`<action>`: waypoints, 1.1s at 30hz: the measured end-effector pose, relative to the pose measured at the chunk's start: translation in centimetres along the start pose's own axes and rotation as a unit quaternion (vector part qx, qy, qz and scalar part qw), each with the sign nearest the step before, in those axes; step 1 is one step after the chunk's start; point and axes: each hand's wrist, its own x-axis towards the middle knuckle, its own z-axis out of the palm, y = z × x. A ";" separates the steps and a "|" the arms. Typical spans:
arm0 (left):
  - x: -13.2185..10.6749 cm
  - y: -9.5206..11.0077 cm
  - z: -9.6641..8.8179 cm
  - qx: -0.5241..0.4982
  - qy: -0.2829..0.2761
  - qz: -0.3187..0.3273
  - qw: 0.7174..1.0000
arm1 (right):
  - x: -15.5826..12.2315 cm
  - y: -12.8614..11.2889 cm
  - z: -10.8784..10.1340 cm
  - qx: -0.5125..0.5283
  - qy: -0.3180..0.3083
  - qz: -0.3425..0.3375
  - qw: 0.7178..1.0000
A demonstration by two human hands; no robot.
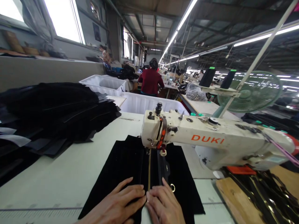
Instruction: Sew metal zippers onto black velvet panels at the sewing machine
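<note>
A piece of black fabric (123, 165) lies flat on the table beneath the sewing machine head (153, 130). Down its middle runs a narrow gold zipper (149, 174), leading straight up to the needle area. My left hand (123, 200) rests on the fabric left of the zipper, fingers stretched out and lying flat. Close beside it, my right hand (164, 203) has its fingers bent together at the zipper's near end, pinching it. A gold ring (173, 188) shows on the fabric to the right of my right hand.
A large pile of black pieces (53, 112) covers the table's left. White bins (149, 102) stand behind the machine. At the right are a wooden board (238, 199) and dark straps with gold edges (268, 196). Thread cones (207, 77) and a fan (252, 90) stand behind; a person (150, 79) sits ahead.
</note>
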 end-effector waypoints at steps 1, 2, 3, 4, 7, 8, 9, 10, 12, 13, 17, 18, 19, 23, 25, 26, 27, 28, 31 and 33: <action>0.2 -0.3 -0.1 -0.001 0.002 0.000 1.000 | 0.2 0.2 0.2 0.000 0.003 0.001 1.000; 0.4 -0.5 -0.2 -0.003 0.002 -0.001 1.000 | 0.4 0.4 0.4 0.001 0.007 0.001 1.000; 0.6 -0.6 -0.4 -0.005 0.000 -0.001 1.000 | 0.8 0.6 0.5 0.005 0.011 0.003 1.000; 0.8 -0.7 -0.6 -0.005 -0.002 -0.005 1.000 | 1.1 0.7 0.6 0.010 0.017 0.010 1.000; 1.3 -1.1 -1.1 -0.007 -0.012 -0.021 1.000 | 2.3 0.8 0.7 0.024 0.037 0.039 0.998; 1.4 -1.3 -1.2 -0.014 -0.016 -0.023 1.000 | 2.7 0.8 0.7 0.029 0.038 0.048 0.998; 1.5 -1.6 -1.2 -0.023 -0.018 -0.023 0.999 | 3.0 0.9 0.7 0.035 0.034 0.056 0.997; 1.6 -1.9 -1.2 -0.033 -0.016 -0.022 0.999 | 3.2 1.0 0.7 0.041 0.026 0.064 0.997; 1.8 -2.6 -0.9 -0.049 -0.010 -0.022 0.999 | 3.6 1.4 0.9 0.055 0.004 0.080 0.995; 1.9 -3.1 -0.7 -0.054 -0.009 -0.020 0.998 | 3.7 1.6 1.0 0.060 -0.006 0.087 0.994; 2.3 -4.8 0.0 -0.064 -0.040 -0.012 0.997 | 4.1 2.5 1.4 0.066 -0.025 0.099 0.993; 2.4 -5.1 0.1 -0.064 -0.048 -0.012 0.997 | 4.3 2.8 1.4 0.065 -0.032 0.099 0.992; 2.6 -5.4 0.2 -0.062 -0.056 -0.012 0.996 | 4.6 2.9 1.4 0.063 -0.040 0.097 0.992; 3.3 -6.4 0.0 -0.059 -0.063 -0.012 0.996 | 5.8 3.6 1.3 0.058 -0.055 0.103 0.991; 3.7 -6.8 -0.1 -0.057 -0.066 -0.011 0.996 | 6.4 3.9 1.4 0.061 -0.057 0.111 0.990; 3.9 -7.1 -0.1 -0.056 -0.069 -0.011 0.996 | 6.6 4.2 1.5 0.060 -0.058 0.113 0.990; 4.0 -7.4 -0.1 -0.054 -0.073 -0.012 0.996 | 6.8 4.4 1.6 0.055 -0.060 0.112 0.990; 4.2 -7.7 0.0 -0.052 -0.075 -0.013 0.996 | 7.0 4.6 1.8 0.050 -0.061 0.113 0.990; 4.6 -8.6 0.4 -0.048 -0.075 -0.009 0.996 | 7.3 5.2 2.1 0.042 -0.065 0.119 0.990; 4.9 -9.1 0.6 -0.049 -0.069 -0.005 0.996 | 7.4 5.5 2.1 0.043 -0.064 0.127 0.989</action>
